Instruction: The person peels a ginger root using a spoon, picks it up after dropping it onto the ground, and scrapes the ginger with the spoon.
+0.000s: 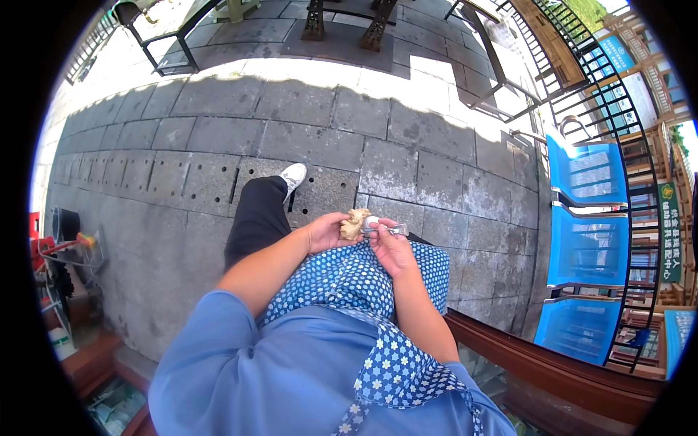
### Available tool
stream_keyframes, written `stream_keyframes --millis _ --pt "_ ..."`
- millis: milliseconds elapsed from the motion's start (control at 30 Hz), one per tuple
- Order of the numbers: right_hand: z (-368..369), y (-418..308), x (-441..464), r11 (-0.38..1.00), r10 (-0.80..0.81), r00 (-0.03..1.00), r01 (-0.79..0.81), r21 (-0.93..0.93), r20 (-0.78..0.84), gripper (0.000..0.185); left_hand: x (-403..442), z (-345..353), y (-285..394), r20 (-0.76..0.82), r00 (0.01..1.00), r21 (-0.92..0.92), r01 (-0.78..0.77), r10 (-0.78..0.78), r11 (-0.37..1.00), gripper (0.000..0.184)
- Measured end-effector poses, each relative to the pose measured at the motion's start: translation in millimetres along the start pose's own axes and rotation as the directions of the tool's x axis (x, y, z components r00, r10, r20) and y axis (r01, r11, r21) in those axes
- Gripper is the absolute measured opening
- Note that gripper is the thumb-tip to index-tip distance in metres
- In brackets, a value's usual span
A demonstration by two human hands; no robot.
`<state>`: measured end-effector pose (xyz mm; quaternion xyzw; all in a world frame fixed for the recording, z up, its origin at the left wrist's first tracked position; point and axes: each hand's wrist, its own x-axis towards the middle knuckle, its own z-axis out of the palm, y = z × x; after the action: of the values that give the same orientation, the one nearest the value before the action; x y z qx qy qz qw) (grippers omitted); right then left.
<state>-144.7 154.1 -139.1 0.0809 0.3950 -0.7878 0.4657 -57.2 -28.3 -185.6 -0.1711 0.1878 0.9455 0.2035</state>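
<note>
A knobbly, pale tan piece that looks like ginger root (pixel 353 224) is held in front of my lap. My left hand (pixel 327 232) has its fingers closed on the left side of it. Just to the right, my right hand (pixel 390 247) grips a small metallic tool (pixel 395 229), with a whitish part close to the root. The tool's exact shape is too small to tell. Below both hands lies the blue flowered apron (pixel 320 280) over my lap.
Grey paving (pixel 305 145) stretches ahead, with my white shoe (pixel 294 175) on it. Blue seats (pixel 587 247) line a black railing at the right. Metal-framed tables stand at the top. A black bucket (pixel 66 224) and red equipment are at the far left.
</note>
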Motion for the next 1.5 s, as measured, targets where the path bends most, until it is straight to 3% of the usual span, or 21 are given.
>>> stream_keyframes --millis 133,300,433,500,633,867,1033,1167,1300,1367,1500 --pt "-3 3 2 0.998 0.037 0.999 -0.037 0.057 0.007 0.008 -1 2 0 -0.009 1.0 0.011 -0.009 0.009 1.0 0.045" --pt "1 5 2 0.994 0.107 0.993 -0.107 -0.016 0.054 0.005 0 0 -1 0.017 1.0 0.033 0.001 -0.002 0.999 0.045" --pt "-4 5 4 0.996 0.092 0.994 -0.092 -0.01 0.058 0.005 -1 3 -1 0.012 1.0 0.039 0.008 -0.008 0.999 0.045" --pt "-9 3 6 0.996 0.03 0.998 -0.025 0.084 -0.059 0.005 2 -4 -1 0.036 0.999 0.037 0.023 -0.024 0.999 0.046" --pt "-2 5 2 0.995 0.098 0.992 -0.099 0.015 0.077 0.004 1 -1 -1 0.033 0.999 0.035 0.016 -0.017 0.999 0.046" --pt "-3 -1 2 0.994 0.022 0.999 -0.019 0.104 -0.032 0.008 2 -5 -1 0.04 0.999 0.028 0.022 -0.023 0.999 0.046" --pt "-2 6 3 0.99 0.138 0.989 -0.139 0.013 0.058 0.006 0 1 -1 -0.009 1.0 0.032 0.01 -0.01 0.999 0.046" --pt "-4 0 3 0.996 0.023 1.0 -0.022 0.084 -0.018 0.006 2 -3 -1 0.004 0.999 0.007 0.033 -0.033 0.999 0.046" --pt "-1 -1 0 0.991 0.077 0.996 -0.081 0.108 0.036 0.006 1 -2 -1 -0.009 1.0 -0.014 0.023 -0.023 1.0 0.045" --pt "2 1 0 0.993 0.119 0.992 -0.119 -0.012 0.05 0.005 0 1 -1 -0.01 1.0 -0.013 0.025 -0.025 1.0 0.044" --pt "-2 0 2 0.998 0.03 1.0 -0.03 0.053 -0.005 0.005 -1 2 0 -0.013 1.0 -0.011 0.027 -0.027 1.0 0.044"
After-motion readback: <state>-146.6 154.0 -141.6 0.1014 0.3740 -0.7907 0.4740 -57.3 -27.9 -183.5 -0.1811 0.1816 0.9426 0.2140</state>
